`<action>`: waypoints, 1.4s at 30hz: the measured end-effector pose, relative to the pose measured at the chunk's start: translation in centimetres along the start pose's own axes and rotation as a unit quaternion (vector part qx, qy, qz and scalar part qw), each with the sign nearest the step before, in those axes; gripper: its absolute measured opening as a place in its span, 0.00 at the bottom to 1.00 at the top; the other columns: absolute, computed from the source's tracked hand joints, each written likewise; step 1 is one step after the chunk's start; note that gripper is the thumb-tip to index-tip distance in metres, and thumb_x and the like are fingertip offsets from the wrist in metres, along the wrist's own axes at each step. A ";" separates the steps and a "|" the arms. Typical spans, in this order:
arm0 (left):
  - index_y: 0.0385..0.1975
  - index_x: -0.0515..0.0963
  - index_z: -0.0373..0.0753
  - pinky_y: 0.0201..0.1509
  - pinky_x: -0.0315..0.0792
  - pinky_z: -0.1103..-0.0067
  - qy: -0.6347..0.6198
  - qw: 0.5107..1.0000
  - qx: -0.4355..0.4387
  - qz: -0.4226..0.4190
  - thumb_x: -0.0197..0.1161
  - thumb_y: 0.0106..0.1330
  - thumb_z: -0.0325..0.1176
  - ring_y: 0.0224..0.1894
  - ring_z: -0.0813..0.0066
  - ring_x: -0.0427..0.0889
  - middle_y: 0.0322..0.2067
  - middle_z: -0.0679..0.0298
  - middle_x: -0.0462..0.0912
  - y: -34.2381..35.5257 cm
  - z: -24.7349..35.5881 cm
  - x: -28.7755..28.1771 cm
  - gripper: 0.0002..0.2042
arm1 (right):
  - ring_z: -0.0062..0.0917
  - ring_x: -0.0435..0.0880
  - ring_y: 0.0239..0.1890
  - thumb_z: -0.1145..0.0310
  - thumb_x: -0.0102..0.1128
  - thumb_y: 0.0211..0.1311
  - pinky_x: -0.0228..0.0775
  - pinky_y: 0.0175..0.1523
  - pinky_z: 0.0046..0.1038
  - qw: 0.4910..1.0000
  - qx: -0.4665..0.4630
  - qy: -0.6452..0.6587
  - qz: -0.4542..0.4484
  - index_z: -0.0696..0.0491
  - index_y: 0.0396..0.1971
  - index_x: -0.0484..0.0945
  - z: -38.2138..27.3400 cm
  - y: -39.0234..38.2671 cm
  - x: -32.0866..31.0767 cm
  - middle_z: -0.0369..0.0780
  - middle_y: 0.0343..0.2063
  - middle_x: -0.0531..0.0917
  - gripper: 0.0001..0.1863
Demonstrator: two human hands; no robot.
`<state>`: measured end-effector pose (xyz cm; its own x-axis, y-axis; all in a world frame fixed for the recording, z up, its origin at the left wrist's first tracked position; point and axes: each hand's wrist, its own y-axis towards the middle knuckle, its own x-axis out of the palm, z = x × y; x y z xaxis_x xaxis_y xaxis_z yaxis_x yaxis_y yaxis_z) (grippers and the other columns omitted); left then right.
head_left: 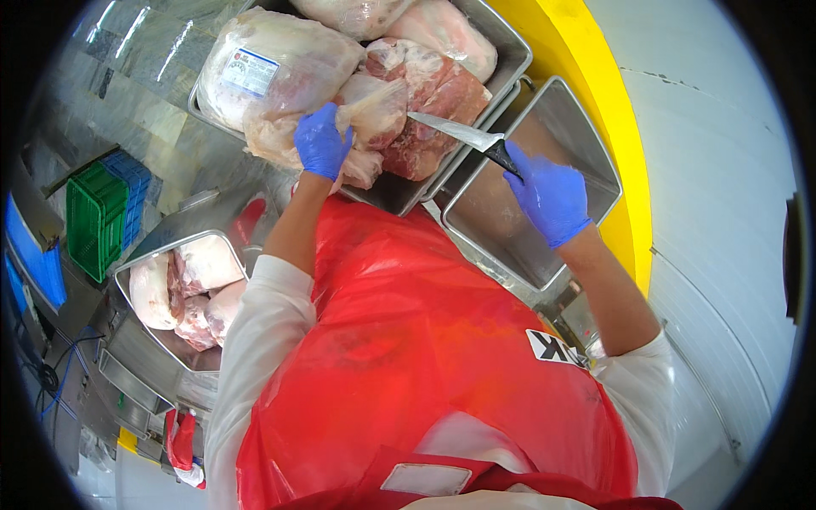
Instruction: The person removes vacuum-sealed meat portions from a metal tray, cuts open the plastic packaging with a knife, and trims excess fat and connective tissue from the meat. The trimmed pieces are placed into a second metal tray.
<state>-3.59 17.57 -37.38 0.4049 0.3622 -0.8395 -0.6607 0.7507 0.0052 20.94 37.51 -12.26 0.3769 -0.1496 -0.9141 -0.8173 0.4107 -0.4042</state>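
Note:
At the top, a large steel tray (517,53) holds several raw meat pieces, some in clear plastic. My blue-gloved left hand (325,140) is closed on crumpled, filmy plastic (280,140) at the near side of the meat (429,89). A wrapped piece (306,64) with a label lies above it. My blue-gloved right hand (544,191) grips the black handle of a knife (455,127); the blade points leftward over the red meat. Below the knife, an empty-looking deep steel bin (501,234) sits beside the tray.
Another steel tray (149,357) with several meat pieces is at lower left, near stacked green (89,217) and blue (136,191) crates. A yellow band (633,204) borders the pale wall on the right. A red-clad person (180,442) is at bottom left.

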 end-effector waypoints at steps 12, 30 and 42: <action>0.41 0.77 0.42 0.46 0.72 0.62 -0.093 0.992 -0.056 0.060 0.72 0.48 0.36 0.41 0.49 0.77 0.35 0.56 0.81 -0.9 -1.3 2.8 0.19 | 0.39 0.81 0.21 0.62 0.58 0.63 0.72 0.24 0.42 0.992 -0.071 -0.089 -0.062 0.54 0.57 0.73 -1.1 3.6 1.7 0.44 0.23 0.80 0.23; 0.38 0.76 0.43 0.47 0.71 0.61 -0.212 0.969 -0.043 0.123 0.72 0.46 0.33 0.41 0.50 0.76 0.35 0.57 0.79 -0.9 -2.6 2.7 0.18 | 0.42 0.87 0.39 0.69 0.65 0.52 0.79 0.43 0.41 0.900 -0.263 -0.262 -0.230 0.51 0.31 0.85 -14.2 27.7 -6.4 0.46 0.32 0.86 0.07; 0.37 0.75 0.41 0.45 0.73 0.60 -0.234 0.962 -0.089 0.109 0.71 0.47 0.31 0.41 0.47 0.77 0.34 0.53 0.80 -0.9 -2.1 2.1 0.16 | 0.44 0.84 0.32 0.57 0.60 0.61 0.76 0.38 0.45 0.975 -0.161 -0.073 -0.133 0.34 0.48 0.82 -2.3 12.8 -6.5 0.44 0.31 0.85 0.15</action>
<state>-3.48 16.56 -40.29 0.4572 0.7409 -0.4919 -0.8428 0.5375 0.0262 6.97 41.64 -11.56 0.6325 -0.0723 -0.7712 -0.7683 0.0678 -0.6365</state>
